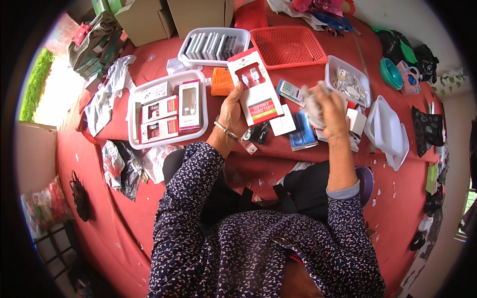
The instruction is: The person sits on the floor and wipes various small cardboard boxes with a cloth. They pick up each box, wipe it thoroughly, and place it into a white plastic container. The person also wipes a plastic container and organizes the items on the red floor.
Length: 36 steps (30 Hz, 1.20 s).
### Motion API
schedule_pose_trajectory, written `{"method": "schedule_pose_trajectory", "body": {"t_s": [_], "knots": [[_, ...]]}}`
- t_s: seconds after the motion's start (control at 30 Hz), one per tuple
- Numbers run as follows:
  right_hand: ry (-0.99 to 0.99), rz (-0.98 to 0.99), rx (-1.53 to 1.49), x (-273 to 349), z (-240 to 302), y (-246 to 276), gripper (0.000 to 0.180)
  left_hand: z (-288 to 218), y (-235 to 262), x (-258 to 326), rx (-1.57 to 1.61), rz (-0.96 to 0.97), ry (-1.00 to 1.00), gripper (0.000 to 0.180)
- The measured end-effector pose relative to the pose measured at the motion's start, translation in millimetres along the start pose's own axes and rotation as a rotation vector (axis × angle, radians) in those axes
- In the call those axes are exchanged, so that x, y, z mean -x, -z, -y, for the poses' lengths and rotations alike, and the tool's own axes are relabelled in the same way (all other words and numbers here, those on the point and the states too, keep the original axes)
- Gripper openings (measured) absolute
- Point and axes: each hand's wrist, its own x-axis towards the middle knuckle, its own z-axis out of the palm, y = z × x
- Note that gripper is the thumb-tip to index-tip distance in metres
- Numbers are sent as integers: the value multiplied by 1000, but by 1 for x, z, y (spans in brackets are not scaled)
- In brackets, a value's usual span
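Note:
Upright in my left hand (pixel 230 113) is a white and red charging cable box (pixel 260 94), with a white cable showing through its window. The thumb lies along its left edge. My right hand (pixel 333 113) grips a crumpled greyish cloth (pixel 313 108), apart from the box and slightly smeared by motion. Between the hands lie a small white box (pixel 283 122), a blue packet (pixel 302 132) and a calculator-like device (pixel 290 91). A dark coiled cable (pixel 258 133) rests below the held box.
At the left stands a white tray (pixel 134 121) of packaged accessories. A white bin (pixel 218 63) of phone-like slabs and a red basket (pixel 288 49) sit at the back. Rightward are a bin of white cables (pixel 349 84) and stacked plastic containers (pixel 386 126). Red cloth (pixel 397 213) spreads underneath.

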Motion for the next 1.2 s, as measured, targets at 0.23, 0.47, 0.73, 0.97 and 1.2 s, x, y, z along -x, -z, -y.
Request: {"method": "schedule_pose_trajectory", "body": {"t_s": [0.23, 0.47, 0.73, 0.97, 1.2], "knots": [[-28, 356, 369, 15, -26, -32, 31, 4, 3, -1, -107, 36, 14, 44], [776, -67, 1398, 38, -25, -61, 19, 11, 0, -1, -338, 79, -154, 69], [782, 232, 1171, 60, -20, -75, 31, 6, 7, -7, -103, 156, 163, 60], [895, 45, 782, 40, -1, -62, 19, 10, 5, 5, 17, 208, 197, 65], [1077, -91, 1111, -14, -11, -32, 22, 22, -2, 19, -108, 304, 524, 69]]}}
